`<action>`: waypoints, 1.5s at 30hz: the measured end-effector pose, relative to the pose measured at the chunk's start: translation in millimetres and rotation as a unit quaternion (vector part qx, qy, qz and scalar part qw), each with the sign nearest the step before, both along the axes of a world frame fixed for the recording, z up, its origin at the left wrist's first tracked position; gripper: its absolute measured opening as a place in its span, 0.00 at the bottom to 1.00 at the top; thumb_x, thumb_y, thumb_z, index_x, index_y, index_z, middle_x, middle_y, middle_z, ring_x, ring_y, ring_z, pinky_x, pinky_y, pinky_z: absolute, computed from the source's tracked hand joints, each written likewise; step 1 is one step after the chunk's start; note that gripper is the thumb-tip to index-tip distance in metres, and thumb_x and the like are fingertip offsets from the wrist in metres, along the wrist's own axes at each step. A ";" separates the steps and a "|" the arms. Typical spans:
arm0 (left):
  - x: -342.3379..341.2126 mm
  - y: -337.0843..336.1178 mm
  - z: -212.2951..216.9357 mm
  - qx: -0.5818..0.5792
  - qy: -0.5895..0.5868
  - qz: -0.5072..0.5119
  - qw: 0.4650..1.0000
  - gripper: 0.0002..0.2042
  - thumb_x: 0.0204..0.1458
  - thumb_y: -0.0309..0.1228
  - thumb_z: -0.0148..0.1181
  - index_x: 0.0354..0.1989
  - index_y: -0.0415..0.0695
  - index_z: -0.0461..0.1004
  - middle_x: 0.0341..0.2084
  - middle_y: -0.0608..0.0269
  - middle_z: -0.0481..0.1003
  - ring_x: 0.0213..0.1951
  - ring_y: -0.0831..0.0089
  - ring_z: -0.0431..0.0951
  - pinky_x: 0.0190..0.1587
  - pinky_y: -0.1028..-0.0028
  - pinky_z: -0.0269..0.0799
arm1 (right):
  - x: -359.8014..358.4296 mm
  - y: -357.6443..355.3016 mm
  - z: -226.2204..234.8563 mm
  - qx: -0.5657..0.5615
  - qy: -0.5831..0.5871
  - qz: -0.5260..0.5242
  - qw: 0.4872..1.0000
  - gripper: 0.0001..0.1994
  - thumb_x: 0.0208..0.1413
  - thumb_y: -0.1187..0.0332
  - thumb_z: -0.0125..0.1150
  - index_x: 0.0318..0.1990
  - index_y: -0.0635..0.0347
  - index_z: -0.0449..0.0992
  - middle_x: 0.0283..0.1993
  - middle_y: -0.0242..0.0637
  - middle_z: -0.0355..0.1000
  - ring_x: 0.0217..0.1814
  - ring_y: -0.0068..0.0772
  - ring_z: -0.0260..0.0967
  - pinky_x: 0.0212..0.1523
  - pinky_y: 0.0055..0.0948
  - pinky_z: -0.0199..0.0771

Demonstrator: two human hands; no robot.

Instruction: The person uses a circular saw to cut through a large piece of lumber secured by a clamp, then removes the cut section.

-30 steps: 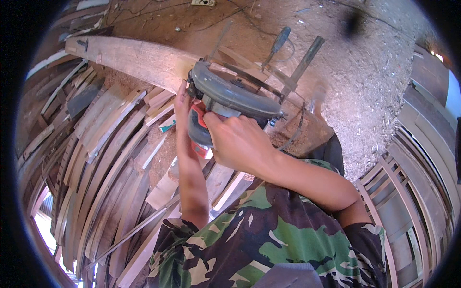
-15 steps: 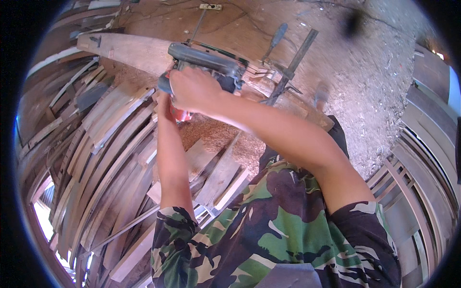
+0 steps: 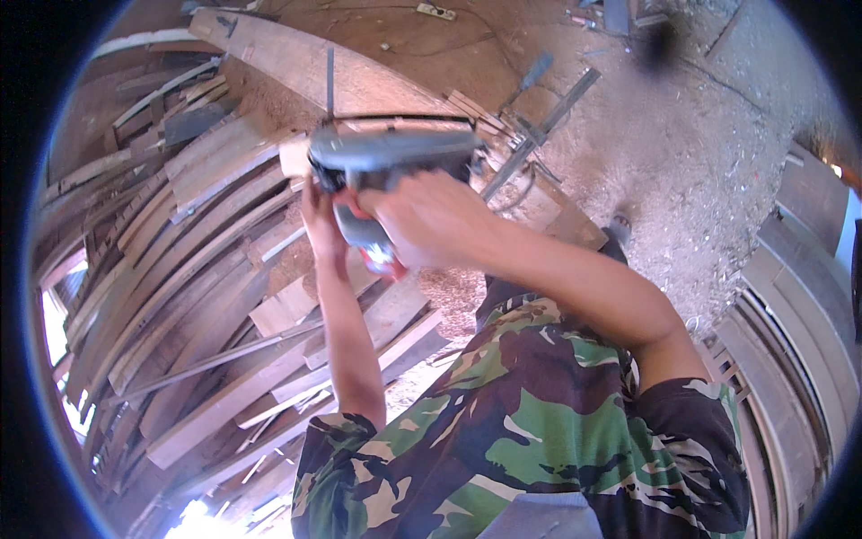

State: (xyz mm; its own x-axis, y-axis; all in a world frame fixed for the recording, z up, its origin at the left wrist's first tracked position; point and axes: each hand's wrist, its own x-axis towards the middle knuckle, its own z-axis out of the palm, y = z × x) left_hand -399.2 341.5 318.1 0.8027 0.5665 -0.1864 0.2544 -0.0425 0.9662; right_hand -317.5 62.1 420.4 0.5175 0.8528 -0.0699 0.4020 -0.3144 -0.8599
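Observation:
My right hand (image 3: 426,216) is closed round the handle of a corded-looking power tool (image 3: 395,151) with an oblong grey body and red parts; its exact kind is blurred. My left hand (image 3: 325,225) grips the tool's left end, its fingertips partly hidden behind the housing. The tool is tilted, and motion smears it. Beyond it lies a long, wide wooden board (image 3: 296,63), running from the far left towards the middle. A pale wood piece (image 3: 294,157) shows just left of the tool.
Stacked planks (image 3: 206,269) fill the left side. A metal bar clamp (image 3: 543,130) and a blue-handled tool (image 3: 536,70) are right of the board. A power strip (image 3: 436,11) lies on the floor at the back. Wooden panels (image 3: 808,225) lean at the right.
Both hands have drawn the power tool nearer my body and turned it, so more of its grey side shows. The view has shifted, bringing the board higher in the picture.

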 end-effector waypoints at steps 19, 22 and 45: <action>-133.1 -418.3 -14.9 -0.042 -0.051 0.100 0.993 0.40 0.63 0.19 0.52 0.84 0.39 0.43 0.37 0.60 0.75 0.33 0.75 0.72 0.39 0.74 0.74 | -74.7 -376.9 30.2 -0.040 -0.075 0.074 0.994 0.21 0.51 0.68 0.71 0.55 0.56 0.81 0.42 0.52 0.82 0.43 0.60 0.81 0.43 0.51 0.81; -88.0 -466.0 -16.0 -0.012 -0.077 0.068 0.995 0.42 0.61 0.22 0.55 0.83 0.38 0.43 0.33 0.59 0.73 0.33 0.73 0.73 0.39 0.70 0.74 | -62.8 -429.1 52.5 -0.079 -0.057 0.021 0.995 0.18 0.53 0.68 0.73 0.53 0.58 0.82 0.43 0.53 0.83 0.45 0.59 0.83 0.44 0.49 0.81; 196.8 -410.9 -127.0 0.080 0.083 0.253 0.961 0.19 0.57 0.37 0.64 0.55 0.45 0.81 0.44 0.46 0.83 0.51 0.46 0.81 0.57 0.54 0.76 | 242.4 -432.4 66.5 -0.078 -0.202 -0.054 0.975 0.15 0.57 0.68 0.72 0.51 0.62 0.82 0.39 0.52 0.83 0.42 0.58 0.84 0.42 0.44 0.82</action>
State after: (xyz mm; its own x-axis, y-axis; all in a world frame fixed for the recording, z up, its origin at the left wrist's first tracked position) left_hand -202.4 -69.4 191.1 0.3839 0.9082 -0.1667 0.4320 -0.0170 0.9017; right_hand -75.1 -370.3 486.9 0.6162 0.7868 0.0340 0.6553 -0.4883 -0.5763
